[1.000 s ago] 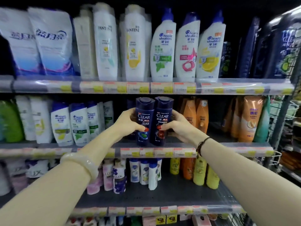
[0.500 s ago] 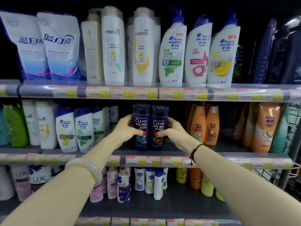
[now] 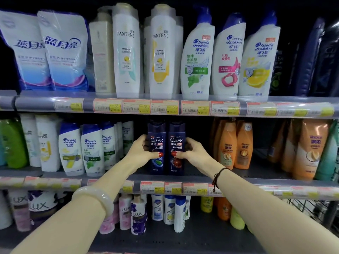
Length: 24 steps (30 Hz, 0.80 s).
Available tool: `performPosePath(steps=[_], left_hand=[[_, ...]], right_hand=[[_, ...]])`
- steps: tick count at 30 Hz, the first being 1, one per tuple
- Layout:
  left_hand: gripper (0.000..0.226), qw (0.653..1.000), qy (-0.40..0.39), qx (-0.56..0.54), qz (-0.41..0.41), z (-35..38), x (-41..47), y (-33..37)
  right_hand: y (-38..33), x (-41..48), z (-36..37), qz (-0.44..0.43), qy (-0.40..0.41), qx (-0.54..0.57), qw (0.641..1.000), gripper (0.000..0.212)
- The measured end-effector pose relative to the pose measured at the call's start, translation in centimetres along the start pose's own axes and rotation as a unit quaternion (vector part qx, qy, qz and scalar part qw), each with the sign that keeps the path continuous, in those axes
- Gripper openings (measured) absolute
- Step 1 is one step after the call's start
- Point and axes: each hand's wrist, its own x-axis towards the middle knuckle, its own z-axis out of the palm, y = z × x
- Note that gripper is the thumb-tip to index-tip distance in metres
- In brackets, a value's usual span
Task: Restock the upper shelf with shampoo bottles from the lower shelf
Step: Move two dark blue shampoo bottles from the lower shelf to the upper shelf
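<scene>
Two dark blue CLEAR shampoo bottles stand upright side by side on the middle shelf (image 3: 247,180). My left hand (image 3: 141,153) grips the left CLEAR bottle (image 3: 156,142), thumb across its front. My right hand (image 3: 190,153) grips the right CLEAR bottle (image 3: 176,142) the same way. Both bottle bases appear to rest on the shelf board. The upper shelf (image 3: 36,103) holds tall Pantene bottles (image 3: 126,52) and Head & Shoulders pump bottles (image 3: 197,61).
Small Head & Shoulders bottles (image 3: 71,149) stand left of my hands, orange Rejoice bottles (image 3: 227,145) to the right. Refill pouches (image 3: 62,52) fill the upper shelf's left end. Lux bottles (image 3: 137,215) and others stand on the bottom shelf. A gap lies beside the orange bottles.
Both hands carried the two CLEAR bottles back and down until they stand deeper on the middle shelf. The camera moved closer and tilted up slightly.
</scene>
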Motion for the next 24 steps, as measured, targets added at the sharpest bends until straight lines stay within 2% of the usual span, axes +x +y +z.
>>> performPosePath(steps=[7,12,14,16,18,19,21,24], left_hand=[[0.062,0.999,-0.005,0.033,0.007,0.0,0.1,-0.4],[0.058,1.0,0.008,0.019,-0.017,0.0,0.2,-0.6],[0.066,0.999,0.016,0.017,-0.029,-0.3,0.4,-0.8],[0.086,0.999,0.007,0.02,-0.045,-0.7,0.7,-1.1],[0.102,0.997,-0.046,-0.014,-0.065,-0.8,0.9,-1.5],[0.102,0.993,-0.078,-0.042,-0.075,-0.6,0.9,-1.5],[0.092,0.982,-0.112,-0.118,-0.095,-0.1,1.0,-1.2],[0.073,0.962,-0.109,-0.232,-0.092,0.7,1.0,-0.7]], right_hand=[[0.5,-0.3,0.1,-0.025,0.018,-0.03,0.999,0.047],[1.2,-0.5,-0.1,0.01,0.029,-0.051,0.998,0.053],[1.5,-0.5,-0.1,0.029,0.034,-0.044,0.998,0.064],[1.9,-0.3,-0.2,0.049,0.024,-0.021,0.998,0.082],[1.9,0.2,-0.1,0.073,-0.007,0.025,0.997,0.099],[1.8,0.4,0.0,0.08,-0.025,0.058,0.995,0.103],[1.7,0.9,0.4,0.087,-0.049,0.125,0.987,0.104],[1.7,1.3,1.4,0.1,-0.063,0.205,0.972,0.095]])
